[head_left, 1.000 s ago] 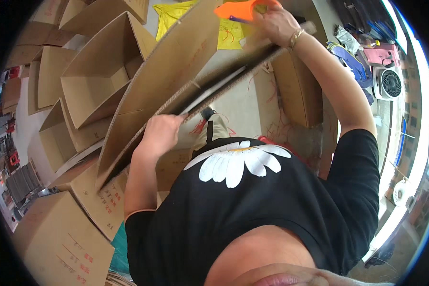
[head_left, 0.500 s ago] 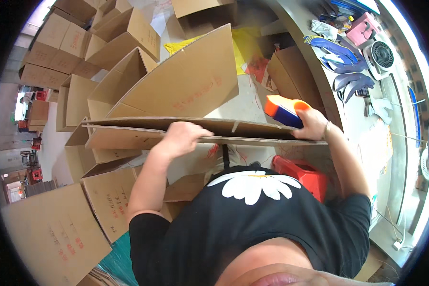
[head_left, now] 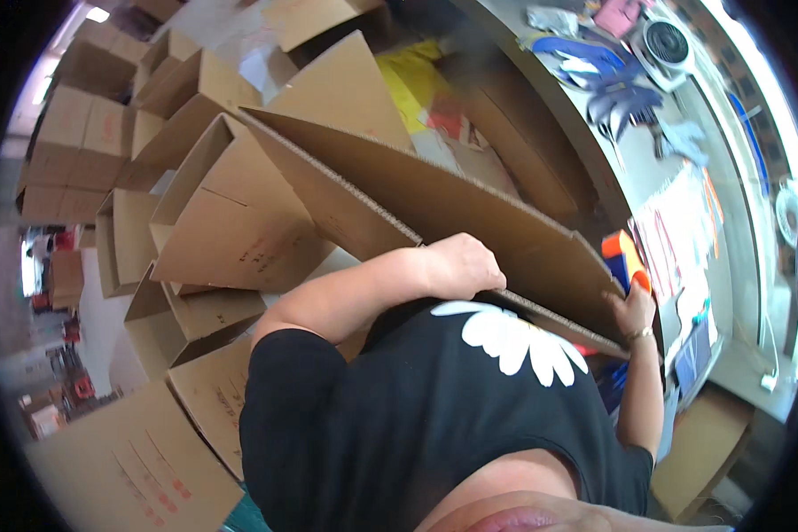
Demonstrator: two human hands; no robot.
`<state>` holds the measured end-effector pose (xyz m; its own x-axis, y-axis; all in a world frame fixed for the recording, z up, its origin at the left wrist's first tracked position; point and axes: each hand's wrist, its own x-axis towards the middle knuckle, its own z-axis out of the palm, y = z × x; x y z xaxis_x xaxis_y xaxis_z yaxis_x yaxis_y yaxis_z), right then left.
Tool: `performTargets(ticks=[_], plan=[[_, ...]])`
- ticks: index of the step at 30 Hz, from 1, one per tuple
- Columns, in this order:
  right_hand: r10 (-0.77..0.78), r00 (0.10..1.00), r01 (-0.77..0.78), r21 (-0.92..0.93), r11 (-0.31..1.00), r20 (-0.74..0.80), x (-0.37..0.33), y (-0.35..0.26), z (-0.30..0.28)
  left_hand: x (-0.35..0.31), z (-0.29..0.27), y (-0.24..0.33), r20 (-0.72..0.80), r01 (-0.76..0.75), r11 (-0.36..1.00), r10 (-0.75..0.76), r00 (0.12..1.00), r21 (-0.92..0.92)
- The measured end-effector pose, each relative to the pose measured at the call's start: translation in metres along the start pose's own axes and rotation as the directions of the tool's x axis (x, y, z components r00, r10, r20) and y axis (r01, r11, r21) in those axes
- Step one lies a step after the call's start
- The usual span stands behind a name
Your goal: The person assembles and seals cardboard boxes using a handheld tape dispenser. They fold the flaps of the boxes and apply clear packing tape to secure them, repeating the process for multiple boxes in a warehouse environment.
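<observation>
A large brown cardboard box (head_left: 470, 208) stands partly opened out across the front of my body, two of its long walls spread apart into a narrow gap. My left hand (head_left: 463, 266) is closed over the near wall's top edge, fingers curled inward. At the box's right end, my right hand (head_left: 634, 310) grips an orange and dark-blue handheld tool (head_left: 625, 253), whose exact kind I cannot make out. The same hand also touches the cardboard there. My torso hides the lower part of the box.
Several open cardboard boxes (head_left: 133, 235) stand to the left, with stacked cartons (head_left: 80, 133) behind. A yellow sheet (head_left: 408, 80) lies beyond the held box. Along the right runs a worktable with a fan (head_left: 668, 44), blue gloves (head_left: 616, 102) and papers (head_left: 669, 235).
The held cardboard has turned, its right end coming nearer to me, and its walls have spread apart. My left hand has moved right; my right hand with the tool has moved right and nearer.
</observation>
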<state>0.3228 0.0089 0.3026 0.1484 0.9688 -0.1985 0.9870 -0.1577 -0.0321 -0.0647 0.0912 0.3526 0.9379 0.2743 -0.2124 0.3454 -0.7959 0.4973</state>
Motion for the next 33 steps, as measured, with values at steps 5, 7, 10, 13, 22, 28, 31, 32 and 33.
performTargets(ticks=[5, 7, 10, 13, 22, 28, 31, 32, 33], plan=[[0.191, 0.981, -0.191, 0.012, 0.982, -0.033, 0.013, -0.007, -0.011, -0.005, 0.01, -0.013, 0.046, -0.1, 0.995, 0.101, 0.994, -0.008], [0.26, 0.962, -0.262, -0.023, 0.965, -0.086, 0.016, 0.01, -0.008, -0.004, 0.006, -0.017, 0.064, -0.148, 0.989, 0.148, 0.987, -0.014], [0.37, 0.928, -0.371, -0.029, 0.928, -0.044, 0.027, 0.031, -0.015, -0.019, -0.003, -0.016, 0.117, -0.154, 0.988, 0.157, 0.981, -0.03], [0.528, 0.849, -0.526, -0.087, 0.846, -0.005, 0.006, 0.047, -0.014, -0.037, -0.008, -0.03, 0.135, -0.165, 0.985, 0.156, 0.978, 0.055], [0.692, 0.719, -0.673, 0.179, 0.718, -0.07, -0.033, 0.016, 0.084, -0.09, 0.011, -0.159, -0.123, 0.125, 0.969, -0.101, 0.987, 0.212], [0.701, 0.708, -0.663, 0.264, 0.7, -0.082, 0.033, 0.005, 0.074, -0.121, 0.029, -0.203, -0.222, 0.255, 0.935, -0.202, 0.954, 0.247], [0.764, 0.643, -0.74, 0.303, 0.601, 0.053, 0.047, 0.01, 0.052, -0.146, 0.029, -0.211, -0.28, 0.309, 0.929, -0.247, 0.928, 0.204], [0.765, 0.644, -0.722, 0.335, 0.605, 0.007, 0.049, 0.005, 0.053, -0.152, 0.032, -0.216, -0.322, 0.305, 0.931, -0.231, 0.918, 0.202], [0.744, 0.662, -0.674, 0.361, 0.644, -0.092, 0.047, 0.024, 0.075, -0.151, 0.037, -0.226, -0.301, 0.301, 0.926, -0.227, 0.926, 0.23]])
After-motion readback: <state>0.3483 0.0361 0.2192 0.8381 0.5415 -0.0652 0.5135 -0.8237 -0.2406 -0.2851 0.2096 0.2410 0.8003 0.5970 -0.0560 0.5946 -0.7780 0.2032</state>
